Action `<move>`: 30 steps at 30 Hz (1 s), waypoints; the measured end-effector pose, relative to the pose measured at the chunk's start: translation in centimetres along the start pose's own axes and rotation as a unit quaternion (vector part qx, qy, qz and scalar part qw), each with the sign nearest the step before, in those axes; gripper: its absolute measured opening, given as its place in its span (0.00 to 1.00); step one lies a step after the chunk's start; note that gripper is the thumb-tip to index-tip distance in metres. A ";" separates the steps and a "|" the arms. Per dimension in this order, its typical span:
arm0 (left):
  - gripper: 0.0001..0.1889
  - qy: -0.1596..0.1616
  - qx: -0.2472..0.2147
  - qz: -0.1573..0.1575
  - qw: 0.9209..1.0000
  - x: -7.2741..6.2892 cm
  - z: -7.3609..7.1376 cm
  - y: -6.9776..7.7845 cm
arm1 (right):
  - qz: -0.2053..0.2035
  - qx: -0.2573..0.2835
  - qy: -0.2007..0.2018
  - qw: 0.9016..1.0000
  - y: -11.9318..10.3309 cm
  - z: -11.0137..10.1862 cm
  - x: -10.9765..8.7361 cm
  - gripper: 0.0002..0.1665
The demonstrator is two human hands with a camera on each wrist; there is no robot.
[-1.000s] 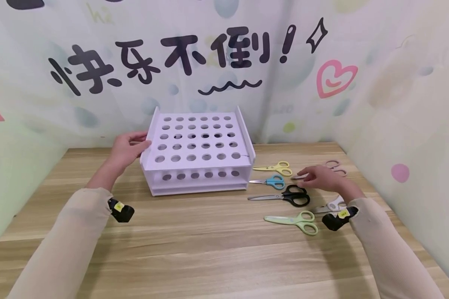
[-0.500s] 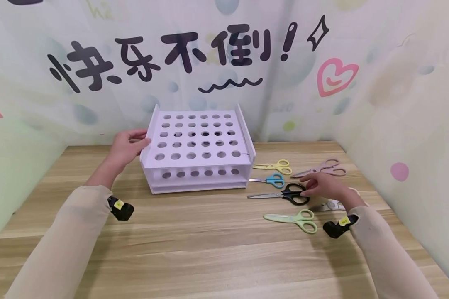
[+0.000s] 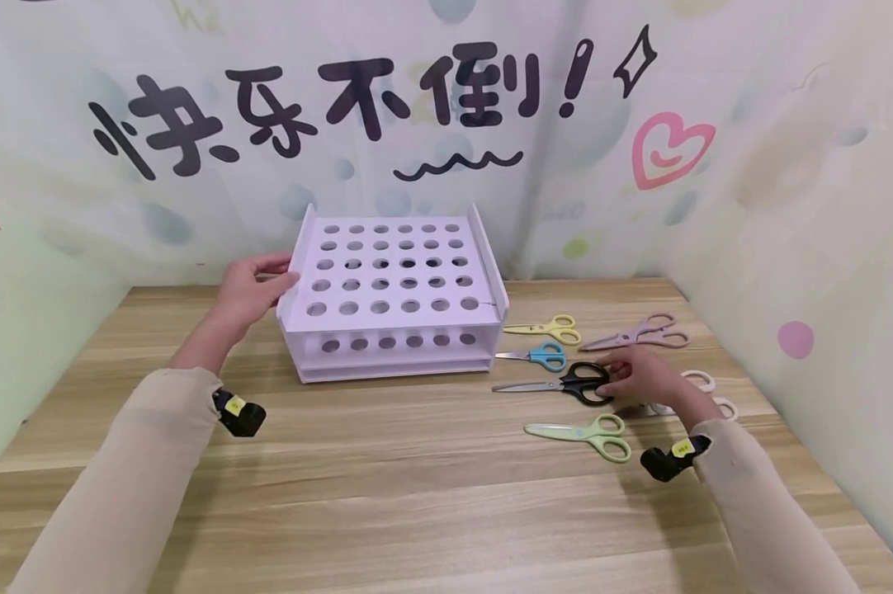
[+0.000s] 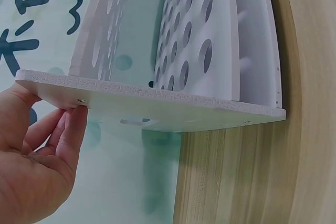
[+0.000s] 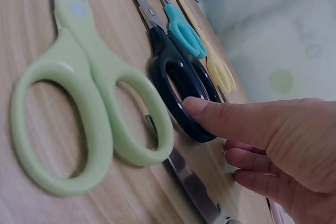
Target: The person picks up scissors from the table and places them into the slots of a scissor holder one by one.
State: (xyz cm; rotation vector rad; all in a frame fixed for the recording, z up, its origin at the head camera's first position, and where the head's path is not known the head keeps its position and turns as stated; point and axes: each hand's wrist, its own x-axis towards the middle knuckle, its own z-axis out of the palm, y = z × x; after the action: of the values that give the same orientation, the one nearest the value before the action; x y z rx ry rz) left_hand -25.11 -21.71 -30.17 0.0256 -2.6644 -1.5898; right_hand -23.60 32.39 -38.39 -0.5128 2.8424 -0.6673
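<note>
Head: left hand pinches white rack near the table's far edge, likely for steadiness; right hand meets black scissors toward the right edge. Left wrist: fingertips back the panel. Right wrist: thumb on handle; grip, cannot tell.

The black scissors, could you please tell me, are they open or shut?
Shut: the black scissors show their blades together in one narrow strip.

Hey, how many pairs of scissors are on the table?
6, all right of the rack: yellow, blue, black, then green, back to front; mauve behind the right hand; white partly hidden beneath it. The rack may hide others.
</note>
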 end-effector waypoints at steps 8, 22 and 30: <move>0.27 0.003 0.000 0.002 1.000 -0.1 0.0 -0.1 | -0.001 0.014 0.016 1.000 0.3 0.3 0.1 0.29; 0.26 0.005 -0.003 0.002 1.000 0.0 0.1 0.0 | 0.000 0.040 0.026 0.999 0.1 0.2 -0.1 0.27; 0.26 0.006 -0.006 0.005 1.000 0.0 0.1 0.0 | 0.006 0.042 0.025 0.999 -0.1 -0.1 -0.1 0.30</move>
State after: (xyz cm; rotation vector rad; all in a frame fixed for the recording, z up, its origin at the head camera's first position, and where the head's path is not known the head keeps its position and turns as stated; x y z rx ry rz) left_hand -25.10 -21.66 -30.21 0.0215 -2.6409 -1.5977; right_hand -23.52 32.38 -38.29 -0.4707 2.8468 -0.8046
